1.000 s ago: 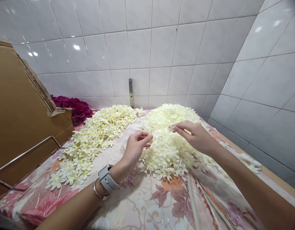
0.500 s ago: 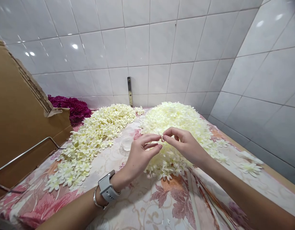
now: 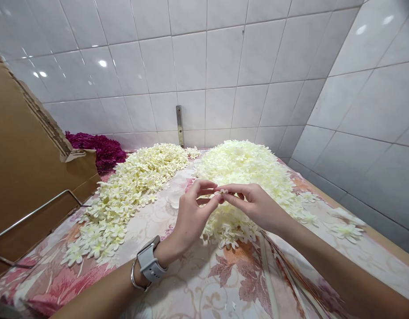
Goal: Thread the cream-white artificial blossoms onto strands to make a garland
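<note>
Between my fingertips is a small white flower [image 3: 221, 192], partly hidden by the fingers. My left hand [image 3: 195, 212], with a watch and a bracelet at the wrist, pinches it from the left. From the right, my right hand [image 3: 256, 206] grips it between thumb and index finger. Both hands are held just above the near part of a heap of pale yellow-white flowers [image 3: 244, 159]. A second heap of smaller cream flowers [image 3: 138, 181] spreads to the left on the floral cloth [image 3: 191, 283].
A small clear dish [image 3: 174, 198] lies between the heaps. Cardboard [image 3: 32, 177] with a metal rod [image 3: 35, 215] stands at the left, before purple flowers [image 3: 105, 153]. Thin brown stems [image 3: 287, 270] lie near right, and loose flowers [image 3: 347, 230] farther right. Tiled walls close off the back and right.
My fingertips have come closer together, left thumb and fingers now meeting the right ones. The small flower between them shows more clearly. The heaps have not moved.
</note>
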`<state>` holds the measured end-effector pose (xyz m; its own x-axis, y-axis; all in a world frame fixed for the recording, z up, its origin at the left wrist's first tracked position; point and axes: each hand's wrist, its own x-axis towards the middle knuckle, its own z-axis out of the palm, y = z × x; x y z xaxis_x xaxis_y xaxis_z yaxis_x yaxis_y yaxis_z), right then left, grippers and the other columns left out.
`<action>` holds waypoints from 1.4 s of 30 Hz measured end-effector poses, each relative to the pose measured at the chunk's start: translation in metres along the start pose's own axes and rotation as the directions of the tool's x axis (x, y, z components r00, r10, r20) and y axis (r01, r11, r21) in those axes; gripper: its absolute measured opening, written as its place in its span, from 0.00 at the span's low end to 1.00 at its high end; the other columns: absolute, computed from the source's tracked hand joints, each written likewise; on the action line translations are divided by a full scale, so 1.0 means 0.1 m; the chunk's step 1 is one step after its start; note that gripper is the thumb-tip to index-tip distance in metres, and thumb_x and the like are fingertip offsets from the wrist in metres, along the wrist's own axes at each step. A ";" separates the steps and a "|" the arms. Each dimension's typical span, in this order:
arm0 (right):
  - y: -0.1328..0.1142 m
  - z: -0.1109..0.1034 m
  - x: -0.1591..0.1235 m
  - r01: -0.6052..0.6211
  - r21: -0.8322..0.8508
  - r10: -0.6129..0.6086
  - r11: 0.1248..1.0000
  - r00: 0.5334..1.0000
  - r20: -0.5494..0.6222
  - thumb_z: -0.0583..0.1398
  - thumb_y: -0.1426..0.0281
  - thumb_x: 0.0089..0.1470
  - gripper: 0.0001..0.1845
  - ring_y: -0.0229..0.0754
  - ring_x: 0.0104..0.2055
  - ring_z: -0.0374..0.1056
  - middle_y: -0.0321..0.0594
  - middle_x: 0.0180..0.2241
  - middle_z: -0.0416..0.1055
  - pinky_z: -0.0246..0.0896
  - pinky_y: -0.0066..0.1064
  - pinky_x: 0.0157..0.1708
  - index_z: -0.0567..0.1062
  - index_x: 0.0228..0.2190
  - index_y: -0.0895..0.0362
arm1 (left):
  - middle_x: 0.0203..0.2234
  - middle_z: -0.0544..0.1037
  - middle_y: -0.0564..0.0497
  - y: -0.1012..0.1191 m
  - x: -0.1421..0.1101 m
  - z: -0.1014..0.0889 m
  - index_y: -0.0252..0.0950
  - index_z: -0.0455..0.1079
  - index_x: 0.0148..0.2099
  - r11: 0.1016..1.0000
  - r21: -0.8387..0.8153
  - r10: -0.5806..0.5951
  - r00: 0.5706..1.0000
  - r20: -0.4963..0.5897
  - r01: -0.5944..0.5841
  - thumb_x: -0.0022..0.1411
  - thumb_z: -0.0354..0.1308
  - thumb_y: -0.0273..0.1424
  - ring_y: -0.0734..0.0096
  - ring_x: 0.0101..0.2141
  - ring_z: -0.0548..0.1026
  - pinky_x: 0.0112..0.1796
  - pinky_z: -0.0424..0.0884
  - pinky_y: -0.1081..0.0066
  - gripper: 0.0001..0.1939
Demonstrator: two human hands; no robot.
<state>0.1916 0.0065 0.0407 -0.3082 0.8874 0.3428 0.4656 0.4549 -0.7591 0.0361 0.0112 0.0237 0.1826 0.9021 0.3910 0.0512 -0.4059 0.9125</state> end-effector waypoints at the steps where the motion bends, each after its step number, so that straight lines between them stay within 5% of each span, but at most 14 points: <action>1: 0.00 0.00 0.00 -0.009 0.016 0.009 1.000 1.000 -0.007 0.54 0.66 0.54 0.12 0.44 0.39 0.69 0.40 0.32 0.75 0.62 0.34 0.37 0.77 0.31 0.54 | 0.36 0.74 0.49 0.00 0.00 0.00 0.36 0.68 0.38 1.000 -0.009 -0.014 1.000 0.007 0.014 0.55 0.59 0.31 0.67 0.37 0.75 0.37 0.73 0.69 0.08; 14: 0.08 -0.04 0.00 -0.104 0.284 0.105 0.953 0.994 0.010 0.60 0.65 0.48 0.09 0.35 0.25 0.63 0.36 0.23 0.72 0.58 0.29 0.28 0.76 0.23 0.57 | 0.30 0.77 0.49 0.00 0.02 -0.02 0.34 0.73 0.34 0.994 -0.088 -0.064 0.995 0.070 0.070 0.55 0.60 0.33 0.69 0.33 0.76 0.37 0.72 0.70 0.07; 23: 0.03 -0.05 0.01 -0.104 0.104 0.102 0.989 0.994 0.030 0.55 0.62 0.53 0.14 0.38 0.30 0.64 0.39 0.27 0.72 0.56 0.30 0.29 0.75 0.26 0.57 | 0.31 0.76 0.50 0.00 0.03 -0.03 0.35 0.72 0.33 0.995 -0.086 -0.045 0.999 0.020 0.046 0.55 0.59 0.33 0.69 0.34 0.75 0.36 0.72 0.70 0.06; 33: 0.03 -0.06 0.00 -0.057 0.194 0.051 0.979 0.998 0.037 0.56 0.63 0.51 0.18 0.34 0.23 0.49 0.31 0.18 0.52 0.43 0.30 0.23 0.61 0.14 0.57 | 0.31 0.76 0.51 -0.01 0.07 -0.02 0.35 0.73 0.36 0.953 -0.246 -0.150 0.981 0.119 0.176 0.52 0.62 0.34 0.71 0.33 0.75 0.33 0.73 0.72 0.09; 35: 0.04 -0.05 -0.01 -0.047 0.245 0.036 0.969 0.998 0.047 0.56 0.63 0.51 0.21 0.34 0.22 0.47 0.30 0.17 0.50 0.42 0.30 0.23 0.58 0.13 0.56 | 0.32 0.76 0.51 0.00 0.06 -0.02 0.36 0.73 0.36 0.962 -0.227 -0.123 0.982 0.141 0.153 0.53 0.62 0.33 0.71 0.34 0.74 0.32 0.73 0.73 0.09; 39: 0.05 -0.04 -0.02 -0.028 0.294 0.020 0.955 0.999 0.031 0.57 0.65 0.50 0.22 0.33 0.21 0.47 0.30 0.16 0.50 0.42 0.30 0.23 0.58 0.12 0.57 | 0.31 0.73 0.53 0.03 0.04 -0.03 0.37 0.72 0.34 0.991 -0.120 -0.055 0.998 -0.014 0.053 0.54 0.61 0.33 0.74 0.33 0.72 0.31 0.70 0.75 0.06; 42: 0.05 -0.06 -0.03 -0.009 0.313 -0.003 0.950 0.999 0.038 0.57 0.64 0.51 0.21 0.33 0.22 0.48 0.30 0.17 0.52 0.43 0.30 0.24 0.60 0.12 0.57 | 0.29 0.74 0.53 0.05 0.03 -0.04 0.37 0.73 0.32 0.997 -0.072 0.002 0.997 0.082 0.004 0.56 0.59 0.34 0.74 0.32 0.71 0.32 0.68 0.76 0.06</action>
<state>0.1994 0.0068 0.0391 -0.3408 0.8825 0.3242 0.1857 0.4012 -0.8970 0.0328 0.0127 0.0303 0.2622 0.8862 0.3819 -0.0192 -0.3909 0.9202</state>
